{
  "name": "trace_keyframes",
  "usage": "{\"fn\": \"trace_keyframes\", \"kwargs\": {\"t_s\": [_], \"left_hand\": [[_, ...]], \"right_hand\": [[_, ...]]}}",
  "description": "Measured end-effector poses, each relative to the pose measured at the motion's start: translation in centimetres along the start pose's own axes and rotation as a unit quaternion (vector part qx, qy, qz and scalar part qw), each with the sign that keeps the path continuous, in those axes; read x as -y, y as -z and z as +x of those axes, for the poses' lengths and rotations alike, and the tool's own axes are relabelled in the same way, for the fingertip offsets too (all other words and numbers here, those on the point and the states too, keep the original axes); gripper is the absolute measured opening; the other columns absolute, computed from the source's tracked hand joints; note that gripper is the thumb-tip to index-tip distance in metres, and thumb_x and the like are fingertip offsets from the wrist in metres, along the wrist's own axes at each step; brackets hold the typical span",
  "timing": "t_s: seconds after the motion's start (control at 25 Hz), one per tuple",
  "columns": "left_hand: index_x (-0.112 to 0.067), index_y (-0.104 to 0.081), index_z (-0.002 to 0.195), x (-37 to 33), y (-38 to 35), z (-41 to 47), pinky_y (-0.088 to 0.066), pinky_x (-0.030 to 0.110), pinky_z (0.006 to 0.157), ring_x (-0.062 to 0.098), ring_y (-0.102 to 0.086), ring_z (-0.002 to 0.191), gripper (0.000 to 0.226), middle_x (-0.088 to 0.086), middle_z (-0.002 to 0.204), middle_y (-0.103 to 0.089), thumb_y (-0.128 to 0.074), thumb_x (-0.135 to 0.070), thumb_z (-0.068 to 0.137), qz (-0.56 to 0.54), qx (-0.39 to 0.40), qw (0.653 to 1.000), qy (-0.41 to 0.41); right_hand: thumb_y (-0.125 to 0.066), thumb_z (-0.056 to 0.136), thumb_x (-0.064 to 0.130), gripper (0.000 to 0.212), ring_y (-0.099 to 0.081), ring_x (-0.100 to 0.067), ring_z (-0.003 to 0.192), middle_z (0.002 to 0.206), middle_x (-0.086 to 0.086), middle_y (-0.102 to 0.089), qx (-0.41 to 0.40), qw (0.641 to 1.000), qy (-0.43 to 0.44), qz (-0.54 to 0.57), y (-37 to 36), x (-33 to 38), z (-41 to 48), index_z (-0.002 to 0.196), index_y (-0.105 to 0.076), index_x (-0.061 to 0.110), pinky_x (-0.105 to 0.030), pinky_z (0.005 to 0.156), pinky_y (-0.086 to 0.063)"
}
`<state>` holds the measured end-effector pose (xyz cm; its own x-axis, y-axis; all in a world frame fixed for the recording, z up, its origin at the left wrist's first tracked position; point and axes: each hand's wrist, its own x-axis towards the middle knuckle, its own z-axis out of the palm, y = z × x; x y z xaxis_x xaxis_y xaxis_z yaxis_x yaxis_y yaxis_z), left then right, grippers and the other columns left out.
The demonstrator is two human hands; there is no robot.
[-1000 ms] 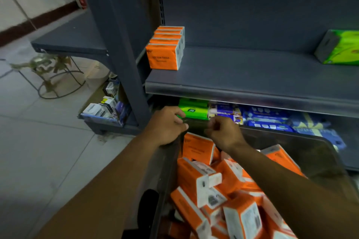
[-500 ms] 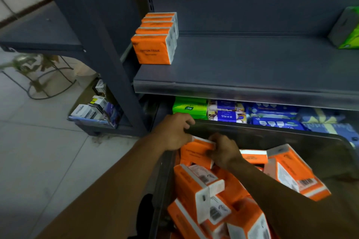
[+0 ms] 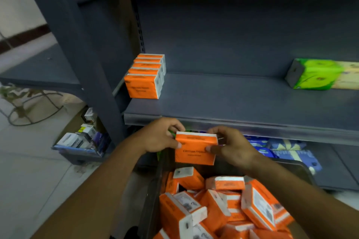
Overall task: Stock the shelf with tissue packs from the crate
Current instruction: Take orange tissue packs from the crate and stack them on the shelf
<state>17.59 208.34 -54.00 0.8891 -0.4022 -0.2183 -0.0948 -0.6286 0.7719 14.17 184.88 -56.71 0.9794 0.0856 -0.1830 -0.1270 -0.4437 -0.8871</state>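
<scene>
An orange tissue pack [image 3: 195,148] is held upright between both hands, just below the front lip of the grey shelf [image 3: 242,106]. My left hand [image 3: 159,136] grips its left end and my right hand [image 3: 231,146] grips its right end. Underneath, the dark crate [image 3: 153,196] is full of several loose orange tissue packs [image 3: 217,207]. A row of several orange packs [image 3: 145,76] stands at the shelf's far left, against the upright post.
A green tissue pack [image 3: 318,73] lies at the shelf's right end. The lower shelf holds blue packs [image 3: 285,149]. The grey shelf post [image 3: 85,48] rises at left, with a low tray of small boxes [image 3: 81,141] and a wire stand [image 3: 29,105] on the tiled floor.
Both hands have lifted one orange pack out of the crate, up to just under the shelf lip. My view has tilted up and nearer the shelf.
</scene>
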Motion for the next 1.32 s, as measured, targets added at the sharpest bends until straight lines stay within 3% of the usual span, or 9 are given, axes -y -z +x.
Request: {"fn": "trace_keyframes", "kwargs": {"t_s": [0.16,0.4,0.6,0.72,0.92,1.08,1.2,1.32], "left_hand": [[-0.028,-0.064,0.098,0.3,1.4,-0.2,-0.057,0.037,0.083,0.018,-0.068,0.09,0.039,0.003,0.102,-0.067,-0.076,0.004,0.077,-0.079,-0.093,0.992,-0.014],[-0.025,-0.058,0.112,1.8,3.1,-1.5,-0.057,0.037,0.082,0.016,-0.067,0.096,0.043,-0.002,0.106,-0.068,-0.075,-0.002,0.08,-0.222,-0.294,0.929,0.02],[-0.038,-0.058,0.093,2.5,4.1,-0.9,-0.057,0.043,0.088,0.011,-0.069,0.092,0.033,-0.012,0.096,-0.07,-0.076,-0.017,0.074,-0.243,-0.392,0.886,0.055],[-0.034,-0.056,0.11,2.6,5.1,0.3,-0.055,0.042,0.09,0.015,-0.067,0.098,0.043,-0.007,0.105,-0.068,-0.076,-0.023,0.073,-0.247,-0.416,0.873,0.067],[-0.023,-0.037,0.143,3.6,7.0,2.7,-0.046,0.043,0.104,0.018,-0.057,0.12,0.086,0.0,0.131,-0.057,-0.072,-0.042,0.067,-0.185,-0.404,0.893,0.077],[-0.022,-0.043,0.133,4.8,8.2,3.7,-0.047,0.031,0.097,0.011,-0.063,0.108,0.059,-0.008,0.116,-0.065,-0.073,-0.016,0.083,-0.207,-0.411,0.884,0.082],[-0.023,-0.042,0.135,5.3,8.5,4.4,-0.044,0.026,0.094,0.012,-0.061,0.108,0.058,-0.007,0.12,-0.063,-0.068,-0.011,0.085,-0.19,-0.414,0.886,0.084],[-0.023,-0.039,0.138,5.2,8.5,4.7,-0.041,0.023,0.092,0.014,-0.058,0.112,0.06,-0.006,0.124,-0.06,-0.065,-0.009,0.085,-0.168,-0.414,0.891,0.086]], "right_hand": [[-0.079,0.078,0.002,0.043,-0.066,-0.019,0.099,0.107,-0.003,-0.067,-0.064,0.995,0.01,0.08,-1.7,1.9,1.0,0.108,-0.061,0.027,-0.026,0.077,-0.056],[-0.077,0.081,0.004,0.038,-0.065,-0.022,0.097,0.109,-0.007,-0.064,-0.087,0.985,0.054,0.139,-5.3,7.5,2.7,0.112,-0.061,0.021,-0.037,0.086,-0.058],[-0.077,0.08,0.003,0.039,-0.064,-0.014,0.087,0.094,0.004,-0.062,-0.099,0.982,0.087,0.136,-8.0,11.0,6.9,0.111,-0.061,0.022,-0.03,0.082,-0.057],[-0.075,0.081,0.0,0.04,-0.065,-0.012,0.084,0.096,0.001,-0.064,-0.093,0.979,0.102,0.147,-9.6,12.4,9.9,0.11,-0.059,0.021,-0.027,0.081,-0.057],[-0.073,0.079,-0.005,0.045,-0.065,-0.01,0.083,0.094,0.003,-0.064,-0.133,0.977,0.104,0.131,-11.8,12.5,14.1,0.109,-0.055,0.023,-0.03,0.086,-0.056],[-0.077,0.076,-0.004,0.054,-0.067,-0.012,0.088,0.09,0.009,-0.063,-0.146,0.978,0.091,0.122,-12.7,12.6,16.8,0.115,-0.051,0.022,-0.034,0.09,-0.056],[-0.079,0.076,-0.001,0.045,-0.064,-0.005,0.084,0.089,0.009,-0.064,-0.144,0.979,0.1,0.1,-13.2,12.4,17.5,0.107,-0.055,0.02,-0.03,0.091,-0.056],[-0.082,0.074,0.008,0.046,-0.064,-0.009,0.092,0.1,0.003,-0.067,-0.159,0.978,0.108,0.078,-13.2,12.0,17.6,0.113,-0.06,0.017,-0.03,0.092,-0.055]]}}
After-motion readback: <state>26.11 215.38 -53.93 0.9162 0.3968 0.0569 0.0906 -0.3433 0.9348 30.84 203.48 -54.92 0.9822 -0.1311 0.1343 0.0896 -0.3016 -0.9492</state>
